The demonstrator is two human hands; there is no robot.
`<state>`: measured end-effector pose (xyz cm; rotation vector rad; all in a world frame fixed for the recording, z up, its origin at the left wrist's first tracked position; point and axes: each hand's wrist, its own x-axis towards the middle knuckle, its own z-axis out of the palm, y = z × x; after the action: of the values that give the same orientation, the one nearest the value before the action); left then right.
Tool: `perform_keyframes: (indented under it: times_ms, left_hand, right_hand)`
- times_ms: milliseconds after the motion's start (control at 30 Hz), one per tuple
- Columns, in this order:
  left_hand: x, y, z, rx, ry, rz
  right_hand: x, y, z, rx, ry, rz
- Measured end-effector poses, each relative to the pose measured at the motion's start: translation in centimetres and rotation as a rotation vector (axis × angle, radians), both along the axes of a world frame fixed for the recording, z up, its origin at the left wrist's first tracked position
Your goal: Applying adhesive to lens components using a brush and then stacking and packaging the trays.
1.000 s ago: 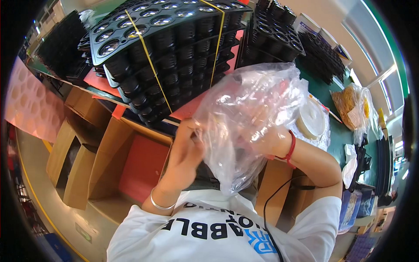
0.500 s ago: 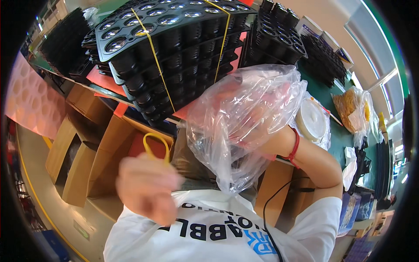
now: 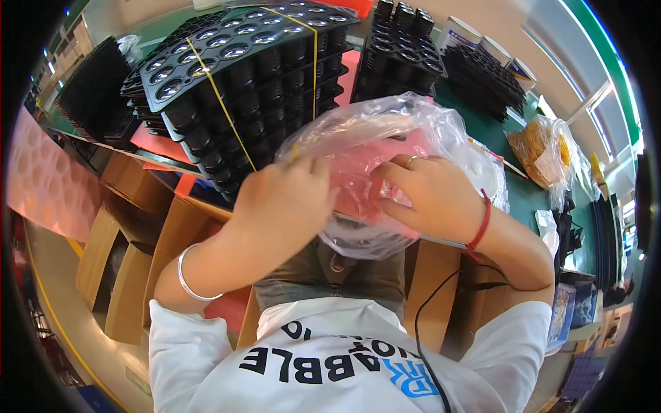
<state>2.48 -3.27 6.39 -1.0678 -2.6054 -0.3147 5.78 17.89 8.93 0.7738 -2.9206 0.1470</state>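
Observation:
A clear plastic bag [image 3: 375,241] lies open in front of me, at the table's near edge. Pink sheet material [image 3: 351,175] shows inside it. My left hand [image 3: 289,196], slightly blurred, is closed at the bag's left side; a bit of yellow band [image 3: 295,153] peeks out by its fingertips. On the right side, my right hand [image 3: 434,196] has its fingers curled in and pinching the bag's plastic. Just beyond my left hand stands a tall stack of black cell trays [image 3: 234,103], tied with yellow bands.
More black trays [image 3: 399,58] stand at the back of the green table [image 3: 475,117]. To the right is a bag of tan bands [image 3: 540,151]. Open cardboard boxes [image 3: 127,275] sit below at the left. A black cable [image 3: 430,296] runs down over my shirt.
My left hand has moved up and right to the bag from near my chest, where it held a yellow rubber band. My right hand has come out from under the plastic, and the bag has opened.

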Motion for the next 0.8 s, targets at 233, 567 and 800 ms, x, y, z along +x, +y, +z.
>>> perform_keyframes:
  times_ms: [233,567,800]
  left_hand:
    - [-0.1,-0.9,0.0,-0.179,0.102,0.248]
    - [2.6,2.4,3.9,0.696,0.149,-0.482]
    - [1.9,4.7,3.2,0.669,0.131,-0.708]
  right_hand:
    - [1.4,2.9,1.1,0.03,-0.108,-0.187]
    - [2.5,0.7,1.5,-0.672,0.165,0.253]
    - [2.7,-0.1,0.8,-0.818,0.001,0.267]
